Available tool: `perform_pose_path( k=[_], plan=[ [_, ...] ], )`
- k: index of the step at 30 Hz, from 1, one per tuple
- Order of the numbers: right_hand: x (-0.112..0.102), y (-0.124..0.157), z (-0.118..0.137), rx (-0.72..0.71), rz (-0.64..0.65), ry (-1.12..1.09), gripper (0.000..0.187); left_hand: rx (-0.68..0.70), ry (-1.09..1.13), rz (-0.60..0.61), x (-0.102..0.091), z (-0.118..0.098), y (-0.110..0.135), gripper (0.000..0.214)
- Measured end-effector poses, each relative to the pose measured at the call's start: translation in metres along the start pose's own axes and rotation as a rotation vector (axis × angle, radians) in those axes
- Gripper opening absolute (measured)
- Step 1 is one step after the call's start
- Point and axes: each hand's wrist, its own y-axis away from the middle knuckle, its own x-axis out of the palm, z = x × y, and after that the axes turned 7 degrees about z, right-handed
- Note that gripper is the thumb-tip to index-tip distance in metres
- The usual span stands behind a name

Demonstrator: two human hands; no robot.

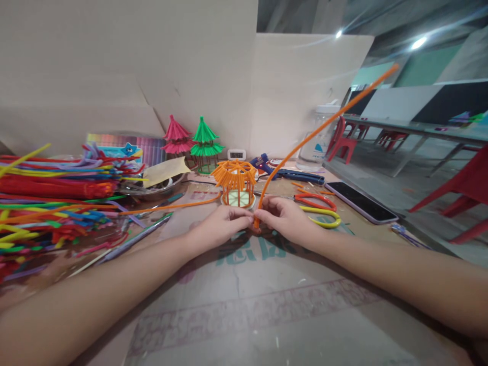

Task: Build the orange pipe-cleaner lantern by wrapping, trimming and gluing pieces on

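My left hand [223, 225] and my right hand [284, 217] meet at the middle of the table, fingers pinched together on the lower end of a long orange pipe cleaner [328, 122] that rises up to the right. Just behind my fingers stands a small orange pipe-cleaner pavilion [236, 183] on a white round base. A second orange pipe cleaner [171, 206] lies flat, running left from the pavilion.
A heap of coloured pipe cleaners [49, 203] fills the left. Pink [176, 134] and green [205, 140] pavilions stand at the back by a blue glue gun [284, 172]. Scissors [320, 208], a phone [360, 202] and a plastic jar [318, 140] lie right. Cardboard [244, 300] covers the table.
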Motion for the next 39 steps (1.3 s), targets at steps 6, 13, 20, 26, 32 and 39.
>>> perform_pose_path(
  k=[6, 13, 20, 26, 32, 39],
  plan=[
    [-0.001, 0.0, 0.002, 0.002, -0.018, 0.042, 0.024, 0.001, 0.034, 0.016, 0.0, 0.001, 0.0, 0.023],
    [0.0, 0.001, 0.003, 0.006, 0.017, 0.054, 0.027, -0.029, 0.019, -0.028, 0.003, 0.0, -0.001, 0.018],
    [0.0, -0.001, 0.001, 0.003, 0.002, 0.011, 0.032, -0.012, 0.015, -0.011, 0.002, -0.001, -0.001, 0.022],
    [-0.001, -0.001, 0.003, 0.023, -0.019, 0.022, 0.028, 0.01, 0.009, 0.011, 0.002, 0.0, -0.001, 0.017],
    [-0.001, -0.001, 0.008, 0.045, -0.007, -0.018, 0.029, 0.078, -0.074, 0.006, 0.009, -0.003, 0.003, 0.016],
    [-0.001, 0.001, 0.003, 0.019, 0.004, 0.019, 0.029, 0.099, -0.278, -0.108, 0.012, 0.004, 0.005, 0.017]
  ],
)
